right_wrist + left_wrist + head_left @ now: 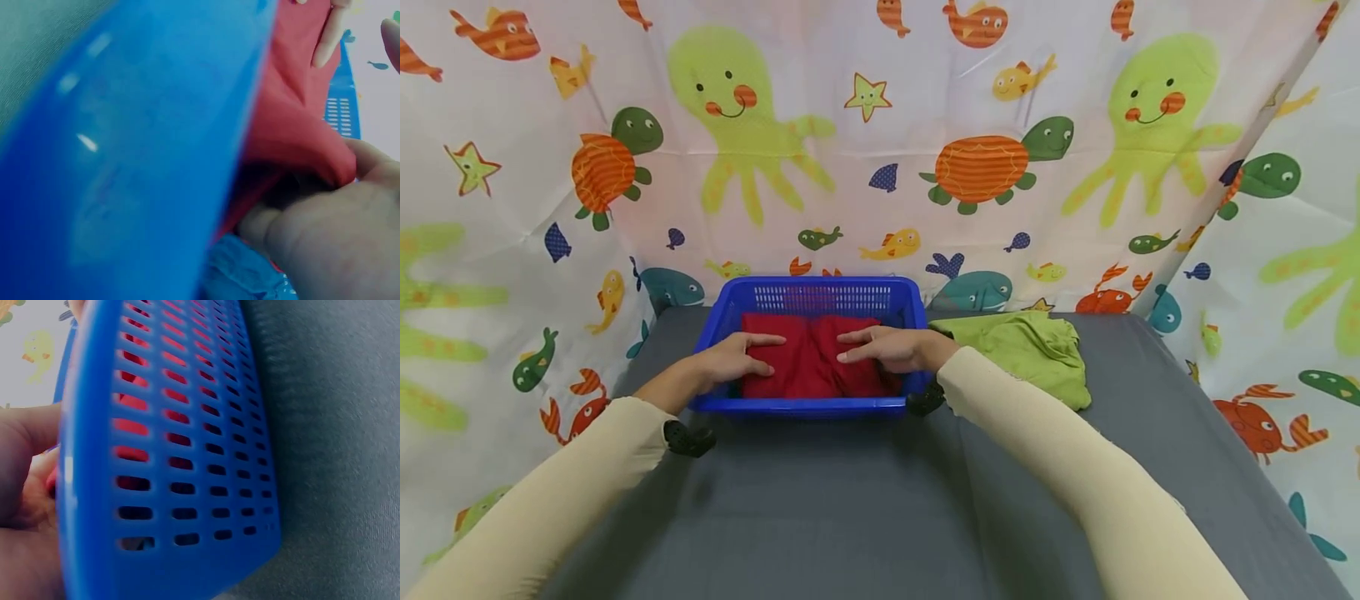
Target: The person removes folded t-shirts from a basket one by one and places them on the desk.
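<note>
A blue plastic basket point(805, 407) with slotted walls holds a folded red cloth point(808, 375), creased down its middle. My left hand point(730, 358) reaches over the basket's left side. Its visible fingers and thumb lie fairly straight on the cloth's left part; the others are hidden. From the right, my right hand point(898, 348) rests on the cloth's other half. In the right wrist view, the right hand point(350, 231) grips the cloth's end, its thumb going into the dark gap beneath the red fold point(294, 140). The basket wall point(194, 444) hides most of the left hand in the left wrist view.
A crumpled lime-green cloth point(1030, 350) lies on the grey table point(820, 508), right of the basket. Bluish crumpled fabric point(240, 269) shows below the right hand in its wrist view. A curtain point(865, 167) printed with sea animals encloses the back and sides.
</note>
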